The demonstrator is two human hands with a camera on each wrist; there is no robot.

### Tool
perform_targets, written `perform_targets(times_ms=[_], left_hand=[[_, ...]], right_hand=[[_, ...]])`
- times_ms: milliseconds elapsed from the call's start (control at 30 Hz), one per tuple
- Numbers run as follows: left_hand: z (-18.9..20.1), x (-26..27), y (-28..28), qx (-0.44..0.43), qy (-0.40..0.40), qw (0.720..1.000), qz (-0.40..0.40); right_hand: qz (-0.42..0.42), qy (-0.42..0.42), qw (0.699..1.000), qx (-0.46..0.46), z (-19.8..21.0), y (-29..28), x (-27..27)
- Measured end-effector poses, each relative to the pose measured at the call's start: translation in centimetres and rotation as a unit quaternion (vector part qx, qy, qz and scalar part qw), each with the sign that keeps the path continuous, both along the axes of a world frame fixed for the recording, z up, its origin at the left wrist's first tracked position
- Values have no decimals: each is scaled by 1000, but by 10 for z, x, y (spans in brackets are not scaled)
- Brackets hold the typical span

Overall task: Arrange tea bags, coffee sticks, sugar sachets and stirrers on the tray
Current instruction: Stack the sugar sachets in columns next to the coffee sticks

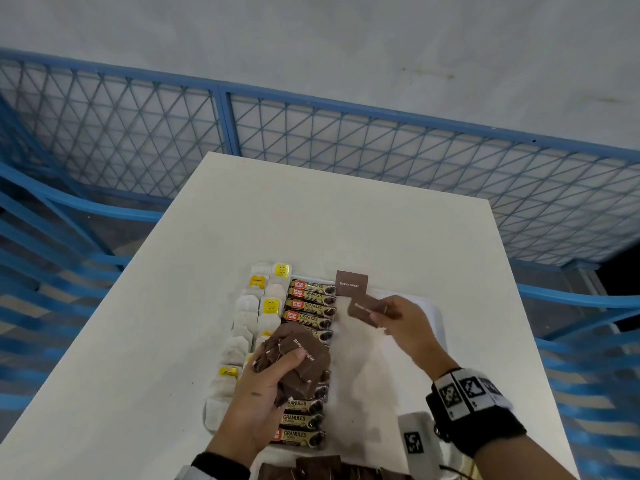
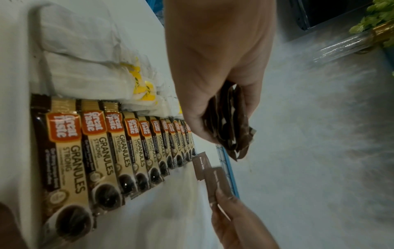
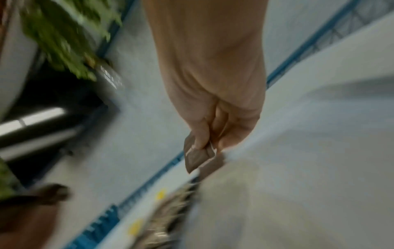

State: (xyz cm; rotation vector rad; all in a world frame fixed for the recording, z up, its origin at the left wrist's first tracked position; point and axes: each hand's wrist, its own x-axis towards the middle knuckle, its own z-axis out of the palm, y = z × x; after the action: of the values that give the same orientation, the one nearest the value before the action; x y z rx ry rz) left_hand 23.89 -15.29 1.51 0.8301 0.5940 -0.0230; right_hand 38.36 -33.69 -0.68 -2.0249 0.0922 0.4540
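One sachet [image 1: 351, 283] lies mid-frame on my tray [image 1: 434, 308]. My right hand [image 1: 403, 327] pinches another [image 1: 363, 308]; my left hand [image 1: 256, 393] grips a wad [image 1: 301, 362], lower centre.

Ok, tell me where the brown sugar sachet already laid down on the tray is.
In the head view the laid-down sachet lies flat at the tray's far end, just right of the coffee sticks, beyond the sachet the right hand pinches.
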Motion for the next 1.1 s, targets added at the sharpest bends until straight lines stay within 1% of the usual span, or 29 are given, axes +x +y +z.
perform_targets(times_ms=[67, 133, 267, 400, 500, 600, 667, 800, 967, 1100], left_hand=[[0, 1, 0, 0, 8, 1000, 4], [-1, 1, 1, 0, 12, 1000, 9], [-3, 2, 2, -7, 3, 1000, 8], [-3, 3, 2, -4, 6, 1000, 5], [-2, 3, 1, 2, 11, 1000, 11], [-5, 2, 1, 9, 21, 1000, 11], [-5, 2, 2, 13, 21, 1000, 7], [-5, 3, 1, 13, 18, 1000, 1], [-5, 4, 1, 12, 15, 1000, -7], [-7, 5, 0, 18, 11, 1000, -7]], right_hand=[[-36, -34, 997, -67, -7, -11, 16], [-37, -54, 992, -106, -12, -20, 29], [-28, -58, 992, -109, -18, -23, 49], [-21, -69, 990, -122, -24, -19, 58], [-36, -85, 990, -103, -26, -14, 58], [-39, -96, 989, -102, -27, -11, 57], [-36, -102, 988, -113, -27, -9, 58], [-19, -142, 978, -149, -30, -7, 60], [-32, -147, 977, -150, -30, -8, 53], [-33, -181, 971, -155, -25, -7, 42]])
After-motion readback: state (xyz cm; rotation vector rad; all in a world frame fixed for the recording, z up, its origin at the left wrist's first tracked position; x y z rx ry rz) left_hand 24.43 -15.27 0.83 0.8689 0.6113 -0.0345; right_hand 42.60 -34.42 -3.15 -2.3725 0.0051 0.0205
